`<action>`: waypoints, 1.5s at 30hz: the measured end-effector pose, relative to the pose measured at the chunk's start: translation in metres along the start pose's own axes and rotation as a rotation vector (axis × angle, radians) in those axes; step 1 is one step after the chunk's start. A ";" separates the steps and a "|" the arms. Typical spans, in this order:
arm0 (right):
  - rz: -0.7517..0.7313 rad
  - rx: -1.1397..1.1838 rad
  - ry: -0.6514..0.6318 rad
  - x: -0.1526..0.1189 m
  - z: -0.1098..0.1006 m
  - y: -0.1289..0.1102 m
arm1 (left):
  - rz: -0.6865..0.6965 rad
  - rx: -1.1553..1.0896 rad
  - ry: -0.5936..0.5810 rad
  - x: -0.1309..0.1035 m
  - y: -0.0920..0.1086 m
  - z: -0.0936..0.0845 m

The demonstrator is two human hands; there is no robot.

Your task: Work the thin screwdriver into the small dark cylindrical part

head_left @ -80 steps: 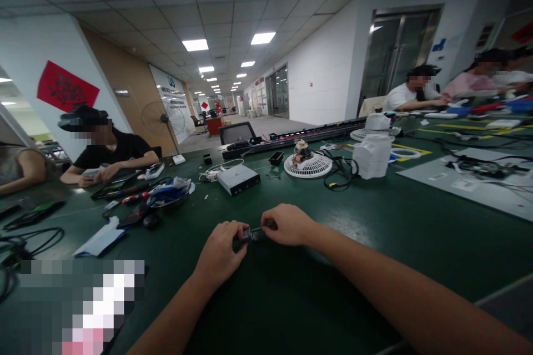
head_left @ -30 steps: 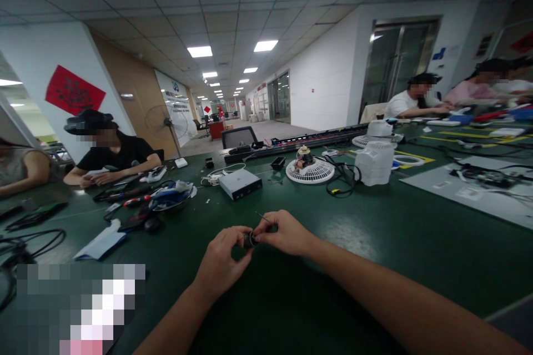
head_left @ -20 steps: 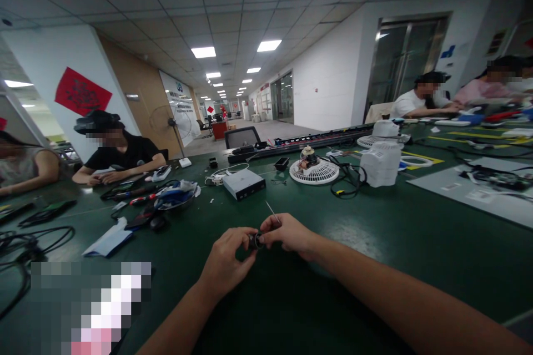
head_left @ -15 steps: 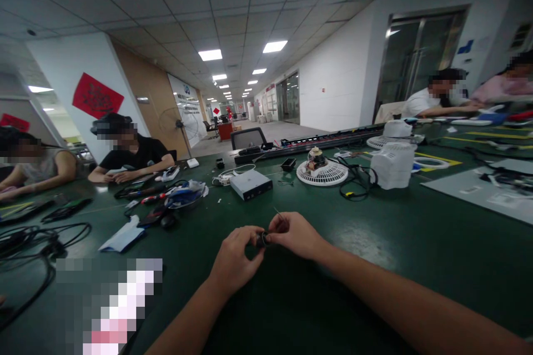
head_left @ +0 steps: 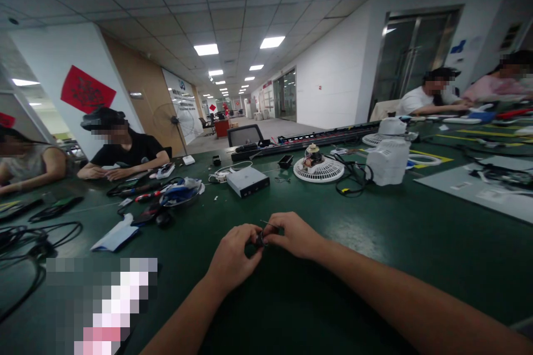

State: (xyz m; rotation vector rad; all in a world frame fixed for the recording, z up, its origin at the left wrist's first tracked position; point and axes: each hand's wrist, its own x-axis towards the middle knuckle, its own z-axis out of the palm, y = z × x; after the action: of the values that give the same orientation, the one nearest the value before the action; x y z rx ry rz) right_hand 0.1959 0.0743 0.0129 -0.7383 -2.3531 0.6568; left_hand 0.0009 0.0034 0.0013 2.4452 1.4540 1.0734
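Observation:
Between thumb and fingers, my left hand [head_left: 237, 255] grips a small dark round part [head_left: 260, 238] above the green table [head_left: 308, 299]. My right hand [head_left: 291, 236] is closed at the right side of the same part, its fingertips touching it. A thin rod [head_left: 268, 224] sticks out to the left from the right hand's fingers, above the part. Exactly what the part is cannot be made out. Beyond the hands lies a silver disc drive [head_left: 249, 181].
Behind are a white fan grille with a motor [head_left: 318, 171], a white plastic housing [head_left: 388, 162] and a small black tray [head_left: 285, 161]. Tools and a blue bundle [head_left: 180, 192] lie left, near a cloth [head_left: 115, 233]. People sit at both sides.
The thin rod has tilted from pointing steeply up to lying flatter, toward the left. Both hands remain at the dark part. The whole view has shifted slightly.

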 end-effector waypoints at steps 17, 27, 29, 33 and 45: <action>0.299 0.378 0.002 0.005 0.002 0.010 | 0.134 0.002 0.026 -0.003 -0.001 -0.004; 0.130 0.062 0.080 0.001 0.003 -0.005 | 0.023 0.053 -0.007 0.000 -0.003 -0.002; 0.079 -0.055 0.081 -0.001 0.000 -0.010 | 0.023 0.059 -0.010 0.001 -0.002 -0.002; 0.071 -0.132 0.053 -0.002 -0.003 -0.013 | 0.031 0.053 0.014 0.000 0.001 -0.004; 0.090 -0.246 0.079 -0.001 0.002 -0.014 | 0.043 0.111 0.021 0.002 0.002 -0.001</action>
State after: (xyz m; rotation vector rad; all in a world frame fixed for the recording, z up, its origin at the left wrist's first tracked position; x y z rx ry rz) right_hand 0.1910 0.0631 0.0192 -0.9643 -2.3631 0.3699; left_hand 0.0028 0.0038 0.0039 2.5595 1.5126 1.0564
